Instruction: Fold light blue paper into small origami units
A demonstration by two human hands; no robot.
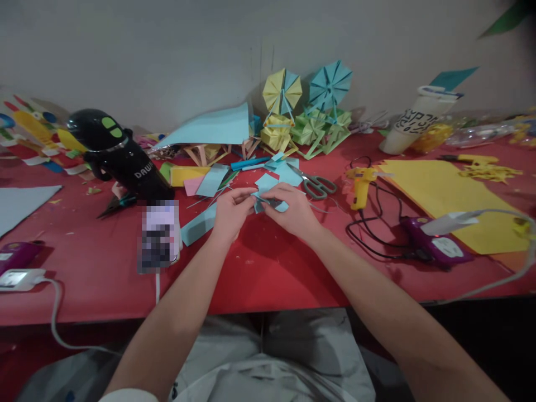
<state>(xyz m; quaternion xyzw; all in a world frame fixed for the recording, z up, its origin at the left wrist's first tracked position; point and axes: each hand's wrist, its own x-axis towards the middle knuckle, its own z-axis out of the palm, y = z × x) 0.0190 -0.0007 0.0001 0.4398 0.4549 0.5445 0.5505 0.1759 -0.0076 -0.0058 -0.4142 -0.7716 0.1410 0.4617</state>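
Observation:
My left hand (231, 213) and my right hand (292, 209) meet over the red table. Between their fingertips is a small light blue piece of paper (257, 206), pinched from both sides; part of it is hidden by the fingers. Just behind the hands lie more blue paper pieces (266, 181). Grey-handled scissors (320, 186) rest open behind my right hand, blades pointing left. Beside my left wrist is a blue paper strip (197, 226), partly covered by my forearm.
A phone (159, 234) and a black DAWI-marked bottle (121, 153) stand left. On the right are a yellow glue gun (360, 187) with a black cord, a purple power strip (438, 243) and yellow sheets (452, 195). Folded paper models (307, 120) line the wall.

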